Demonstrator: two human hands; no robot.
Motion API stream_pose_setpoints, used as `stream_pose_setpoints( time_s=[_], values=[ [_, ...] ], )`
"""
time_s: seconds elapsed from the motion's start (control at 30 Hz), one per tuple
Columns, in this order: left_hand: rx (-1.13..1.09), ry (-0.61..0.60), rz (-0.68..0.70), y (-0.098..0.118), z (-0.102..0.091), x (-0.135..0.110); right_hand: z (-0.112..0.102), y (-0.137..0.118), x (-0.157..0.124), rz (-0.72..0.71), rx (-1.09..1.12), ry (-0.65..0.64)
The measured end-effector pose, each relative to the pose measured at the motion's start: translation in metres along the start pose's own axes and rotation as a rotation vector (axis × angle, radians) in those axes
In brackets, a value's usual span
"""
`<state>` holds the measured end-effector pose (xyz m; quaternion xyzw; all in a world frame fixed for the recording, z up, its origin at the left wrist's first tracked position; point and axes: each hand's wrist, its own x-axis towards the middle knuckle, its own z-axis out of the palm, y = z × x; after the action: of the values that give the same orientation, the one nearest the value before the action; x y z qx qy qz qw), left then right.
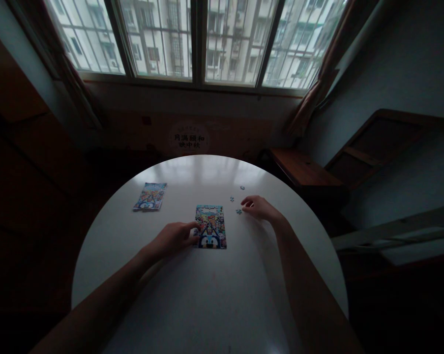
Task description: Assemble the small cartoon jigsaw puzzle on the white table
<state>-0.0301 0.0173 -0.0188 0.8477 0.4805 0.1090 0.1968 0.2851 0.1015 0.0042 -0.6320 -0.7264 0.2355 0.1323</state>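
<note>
A colourful jigsaw puzzle (pixel 211 227) lies flat in the middle of the white table, a blue cartoon face at its near end. White gaps show along its far edge. My left hand (pixel 176 233) rests at the puzzle's left edge, fingers stretched out and touching it. To the right of the puzzle are three loose pieces: a far puzzle piece (pixel 242 188), a middle puzzle piece (pixel 232 199) and a near puzzle piece (pixel 239 212). Beside the near piece, my right hand (pixel 257 207) has its fingers curved and apart, with nothing visibly held.
At the table's left lies a printed sheet or packet (pixel 150 196) with a picture like the puzzle's. The round white table (pixel 222 300) has a curved edge. Beyond it stand a wooden bench (pixel 303 169) at the right and a barred window (pixel 232 44).
</note>
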Motion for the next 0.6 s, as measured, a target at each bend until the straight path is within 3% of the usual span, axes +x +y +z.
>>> stream_pose_setpoints(
  time_s=[0.2, 0.6],
  values=[
    [-0.002, 0.002, 0.016, 0.0013, -0.0015, -0.0002, 0.0041, 0.0040, 0.0008, -0.023, 0.046, -0.055],
    [0.014, -0.005, 0.010, 0.0020, -0.0021, 0.0003, 0.0078, -0.0038, 0.0005, -0.033, 0.010, -0.036]
  ],
)
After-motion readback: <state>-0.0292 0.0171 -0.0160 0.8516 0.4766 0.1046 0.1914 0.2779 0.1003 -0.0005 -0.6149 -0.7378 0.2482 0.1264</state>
